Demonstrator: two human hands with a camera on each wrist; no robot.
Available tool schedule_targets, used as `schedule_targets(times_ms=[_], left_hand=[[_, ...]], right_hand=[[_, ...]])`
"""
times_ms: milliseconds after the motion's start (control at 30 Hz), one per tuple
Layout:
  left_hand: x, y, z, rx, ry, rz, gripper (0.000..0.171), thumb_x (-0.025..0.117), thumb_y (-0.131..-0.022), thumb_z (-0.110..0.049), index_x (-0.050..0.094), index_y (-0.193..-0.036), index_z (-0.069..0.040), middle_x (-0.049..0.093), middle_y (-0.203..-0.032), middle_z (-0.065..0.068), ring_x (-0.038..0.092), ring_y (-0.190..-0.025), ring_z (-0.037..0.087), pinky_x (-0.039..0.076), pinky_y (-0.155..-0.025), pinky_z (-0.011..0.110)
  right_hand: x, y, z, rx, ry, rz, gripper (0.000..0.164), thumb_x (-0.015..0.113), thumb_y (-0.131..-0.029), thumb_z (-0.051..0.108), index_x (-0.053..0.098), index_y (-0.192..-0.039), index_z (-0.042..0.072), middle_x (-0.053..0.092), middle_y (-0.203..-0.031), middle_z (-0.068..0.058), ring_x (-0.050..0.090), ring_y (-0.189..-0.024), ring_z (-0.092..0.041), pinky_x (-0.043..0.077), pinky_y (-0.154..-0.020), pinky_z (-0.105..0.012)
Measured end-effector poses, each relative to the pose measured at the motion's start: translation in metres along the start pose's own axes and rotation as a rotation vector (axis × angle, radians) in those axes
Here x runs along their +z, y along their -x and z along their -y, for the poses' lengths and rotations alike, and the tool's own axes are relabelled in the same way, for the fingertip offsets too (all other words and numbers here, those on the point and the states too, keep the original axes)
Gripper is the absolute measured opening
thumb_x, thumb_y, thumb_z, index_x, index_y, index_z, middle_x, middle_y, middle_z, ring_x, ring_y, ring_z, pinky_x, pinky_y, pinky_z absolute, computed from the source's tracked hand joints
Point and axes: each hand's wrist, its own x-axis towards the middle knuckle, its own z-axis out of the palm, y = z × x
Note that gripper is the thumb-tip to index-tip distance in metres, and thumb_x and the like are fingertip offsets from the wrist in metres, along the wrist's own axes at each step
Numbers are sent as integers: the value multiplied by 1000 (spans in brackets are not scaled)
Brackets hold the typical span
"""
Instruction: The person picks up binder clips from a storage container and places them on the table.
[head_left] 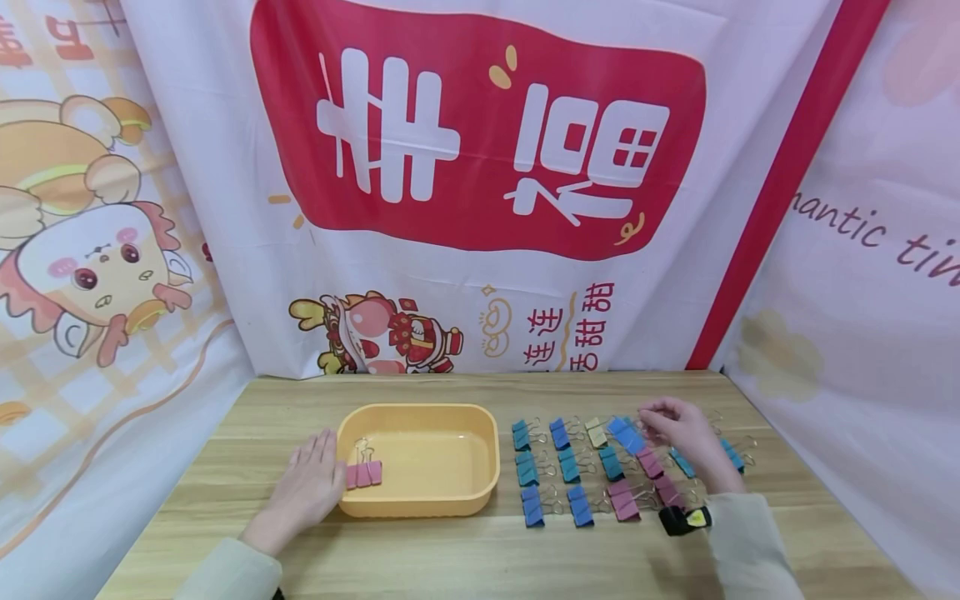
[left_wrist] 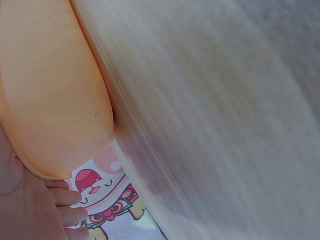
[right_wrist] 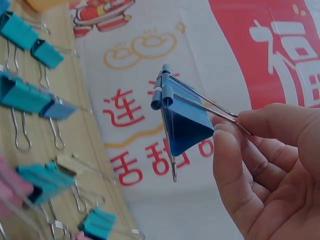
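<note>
With thumb and fingertips, my right hand [head_left: 686, 437] pinches a wire handle of a blue binder clip [right_wrist: 189, 122], held above the table in the right wrist view. In the head view, this blue clip [head_left: 624, 434] overlaps the rows of other clips. My left hand [head_left: 306, 482] lies with straight fingers along the left wall of a yellow plastic tray [head_left: 420, 506]. The left wrist view shows its fingers [left_wrist: 65, 197] by the tray's rim. Pink binder clips [head_left: 365, 474] sit at the left inside the tray.
Right of the tray, several binder clips stand in rows on the wooden table [head_left: 420, 554], including a teal one [head_left: 527, 469], a pink one [head_left: 623, 501] and a pale yellow one [head_left: 596, 432]. A printed cloth [head_left: 480, 275] hangs behind the table, with more cloth at both sides.
</note>
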Motion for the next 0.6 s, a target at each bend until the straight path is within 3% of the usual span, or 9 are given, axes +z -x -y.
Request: schedule_targets(times_ms=[467, 600], left_hand=[[0, 1, 0, -3, -1, 9, 56, 31, -99, -22, 19, -136, 19, 17, -141, 35, 15, -129, 51, 9, -105, 58], [1, 0, 0, -2, -1, 4, 56, 31, -99, -22, 19, -136, 19, 17, -141, 35, 15, -129, 51, 10, -105, 59]], right_hand=[[-39, 18, -34, 30, 19, -96, 35, 56, -93, 18, 51, -106, -14, 64, -85, -10, 62, -72, -15, 54, -64, -28], [-57, 14, -64, -7, -38, -96, 29, 58, -92, 19, 56, -100, -9, 64, -81, -9, 62, -70, -13, 54, -62, -27]])
